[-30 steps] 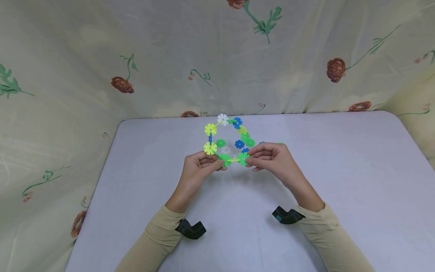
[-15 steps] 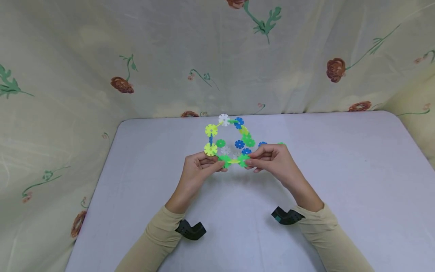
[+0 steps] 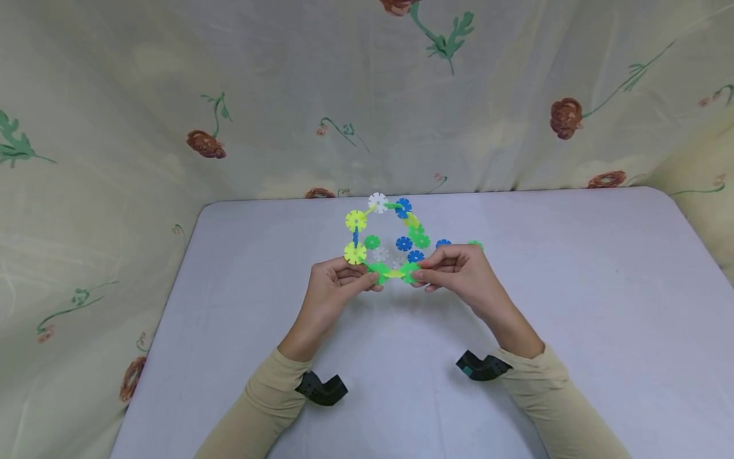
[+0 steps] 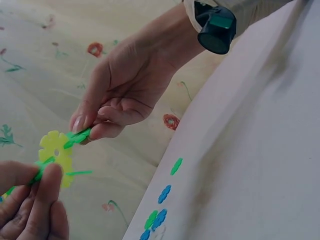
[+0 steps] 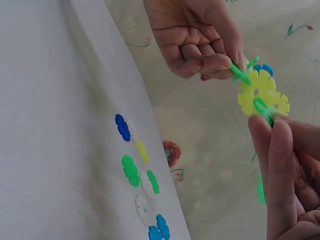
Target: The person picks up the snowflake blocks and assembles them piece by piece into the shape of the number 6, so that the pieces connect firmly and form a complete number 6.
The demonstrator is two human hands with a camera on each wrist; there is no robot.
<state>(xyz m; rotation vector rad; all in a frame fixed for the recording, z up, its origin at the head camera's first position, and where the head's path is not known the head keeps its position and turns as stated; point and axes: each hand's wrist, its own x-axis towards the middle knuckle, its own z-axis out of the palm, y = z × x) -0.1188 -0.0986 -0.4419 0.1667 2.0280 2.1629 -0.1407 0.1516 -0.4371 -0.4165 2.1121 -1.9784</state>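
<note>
A ring of linked snowflake discs [image 3: 355, 220] in yellow, blue, white and green stands up between both hands in the head view. My left hand [image 3: 338, 282] pinches a green snowflake disc [image 3: 381, 273] at the ring's lower left. Opposite it, my right hand [image 3: 467, 271] pinches another green snowflake disc [image 3: 408, 273]. A yellow snowflake disc [image 5: 256, 91], seen edge-on from the head, joins these two. Finger and thumb of each hand cover part of its green disc; the left wrist view shows the right hand's fingertips [image 4: 80, 127] on its disc's edge.
Loose snowflake discs, such as blue [image 3: 404, 243] and green [image 3: 372, 241] ones, lie on the white-covered table [image 3: 573, 287] behind the ring and by the right hand. A flowered cloth [image 3: 275, 95] hangs past the back edge. Black wrist cameras [image 3: 322, 389] sit on both sleeves.
My right hand has shifted slightly down and left with its green disc. The ring's lower side has dropped a little; the left hand stays nearly still.
</note>
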